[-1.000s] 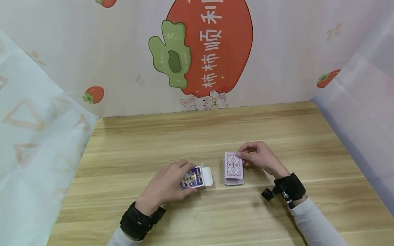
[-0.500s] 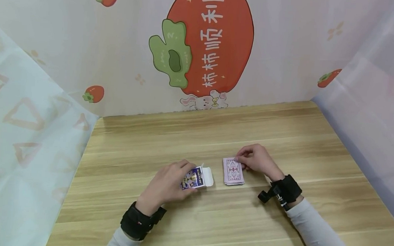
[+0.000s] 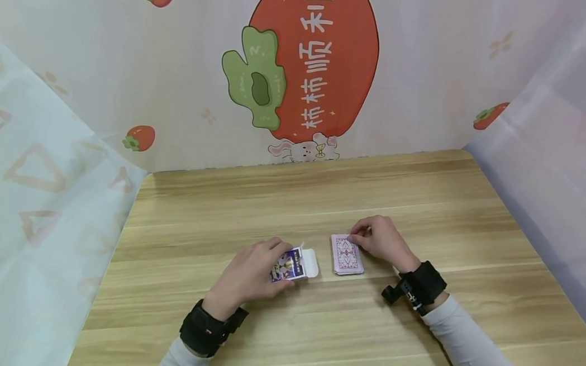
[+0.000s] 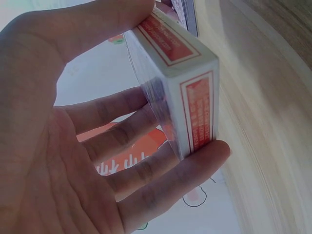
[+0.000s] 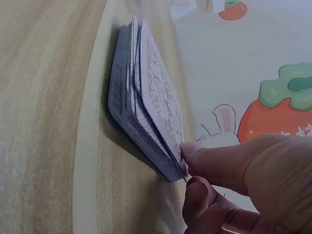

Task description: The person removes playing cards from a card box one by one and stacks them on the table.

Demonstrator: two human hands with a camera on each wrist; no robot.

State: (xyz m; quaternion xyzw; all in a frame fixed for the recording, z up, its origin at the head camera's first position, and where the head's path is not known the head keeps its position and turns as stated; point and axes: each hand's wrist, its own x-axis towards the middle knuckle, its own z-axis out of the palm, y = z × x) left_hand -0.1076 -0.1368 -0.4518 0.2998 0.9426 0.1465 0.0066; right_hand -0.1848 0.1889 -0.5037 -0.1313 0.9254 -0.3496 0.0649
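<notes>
Pale pink, the card stack (image 3: 347, 256) lies on the bench (image 3: 324, 336), long axis roughly twelve to six o'clock. Nearer is the right hand (image 3: 382, 239), its grip pinched on the stack's one o'clock corner; the left hand's (image 3: 249, 270) grip clamps the card box (image 3: 288, 265), at the stack's nine o'clock.

Pale cards (image 3: 347, 254), scroll-patterned, perhaps in maroon

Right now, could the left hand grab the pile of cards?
Probably not straight away: the left hand holds the card box, which, with its white flap, sits between that hand and the pile of cards. Moving the box aside and letting go would likely help.
</notes>
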